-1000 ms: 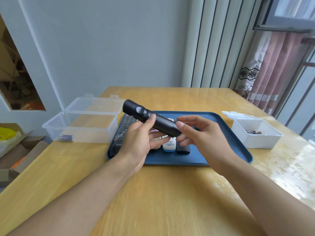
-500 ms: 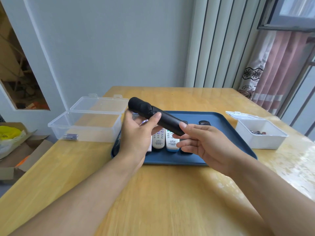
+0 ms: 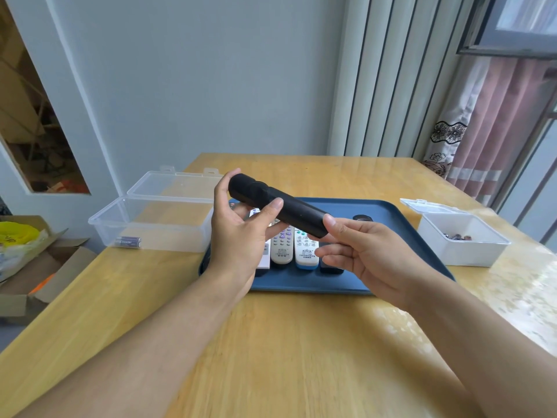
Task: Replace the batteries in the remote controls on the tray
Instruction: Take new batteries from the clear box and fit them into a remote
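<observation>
A long black remote [image 3: 280, 205] is held in the air above the blue tray [image 3: 401, 236], slanting down to the right. My left hand [image 3: 241, 233] grips its upper end, thumb on top and fingers behind. My right hand [image 3: 361, 254] pinches its lower end between thumb and fingers. On the tray below lie two white remotes [image 3: 295, 245] side by side, with further remotes partly hidden behind my hands. A small dark round object [image 3: 362, 218] sits further back on the tray.
A clear plastic box [image 3: 156, 221] with its lid open stands left of the tray, batteries [image 3: 128, 241] in its near corner. A white box [image 3: 461, 239] with small items sits right of the tray. Cardboard boxes [image 3: 33, 267] lie on the floor at left.
Both hands lifted the black remote a little and turned it about its length, so the round patch that faced me is gone. My right hand's grip settled on the lower end.
</observation>
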Demonstrator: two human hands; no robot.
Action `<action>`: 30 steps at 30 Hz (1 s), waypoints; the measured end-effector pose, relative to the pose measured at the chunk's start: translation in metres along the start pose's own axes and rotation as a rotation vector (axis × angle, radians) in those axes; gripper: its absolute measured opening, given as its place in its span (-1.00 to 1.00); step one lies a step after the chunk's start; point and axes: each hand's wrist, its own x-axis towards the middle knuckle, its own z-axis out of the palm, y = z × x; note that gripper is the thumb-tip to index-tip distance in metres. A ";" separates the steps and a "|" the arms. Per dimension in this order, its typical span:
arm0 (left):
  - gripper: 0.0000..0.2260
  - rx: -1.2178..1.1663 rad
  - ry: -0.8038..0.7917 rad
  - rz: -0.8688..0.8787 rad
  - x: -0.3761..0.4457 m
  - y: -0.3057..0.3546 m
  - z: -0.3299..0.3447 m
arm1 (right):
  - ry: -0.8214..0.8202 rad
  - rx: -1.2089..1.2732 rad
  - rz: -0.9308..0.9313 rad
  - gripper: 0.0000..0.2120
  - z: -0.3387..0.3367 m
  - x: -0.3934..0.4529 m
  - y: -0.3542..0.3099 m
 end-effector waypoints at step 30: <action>-0.62 1.157 -0.386 0.317 -0.003 -0.031 -0.018 | 0.317 -1.797 -0.169 -0.82 -0.017 -0.013 -0.009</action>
